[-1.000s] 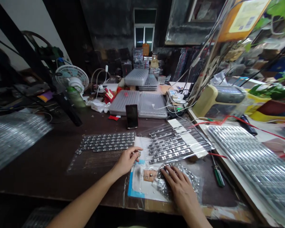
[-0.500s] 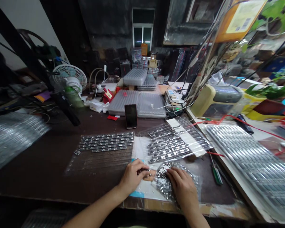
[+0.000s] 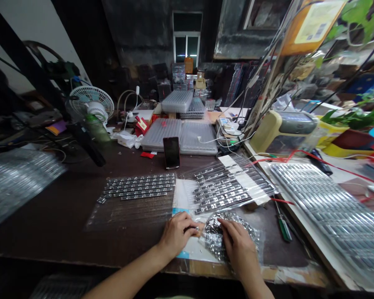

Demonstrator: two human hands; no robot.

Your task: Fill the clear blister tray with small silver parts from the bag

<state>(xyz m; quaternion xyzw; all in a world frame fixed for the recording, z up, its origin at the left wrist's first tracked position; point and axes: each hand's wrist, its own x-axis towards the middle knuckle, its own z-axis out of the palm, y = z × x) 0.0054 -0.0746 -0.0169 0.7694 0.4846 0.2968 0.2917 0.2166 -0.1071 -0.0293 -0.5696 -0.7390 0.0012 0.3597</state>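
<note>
My left hand (image 3: pixel 177 233) is closed in a pinch, with a small shiny metal piece (image 3: pixel 197 229) at its fingertips, above a white sheet (image 3: pixel 191 248) on the table. Just right of it, my right hand (image 3: pixel 241 243) rests on a clear plastic bag full of small shiny metal parts (image 3: pixel 213 236). Its fingers are drawn together at the heap; what they grip, if anything, is hidden. Beyond my hands lies a clear ribbed tray (image 3: pixel 233 187) with rows of metal parts. To the left, another clear tray (image 3: pixel 140 187) carries several filled rows, its nearer grooves bare.
A phone (image 3: pixel 171 153) stands upright behind the trays. A green-handled screwdriver (image 3: pixel 284 228) lies right of the bag. Stacked clear trays (image 3: pixel 15 178) are at the left, with more trays (image 3: pixel 330 211) on the right. A fan (image 3: pixel 92 101) stands at the back left.
My left fingers have shifted slightly right and closed further around the small metal piece. My right hand has barely moved on the bag.
</note>
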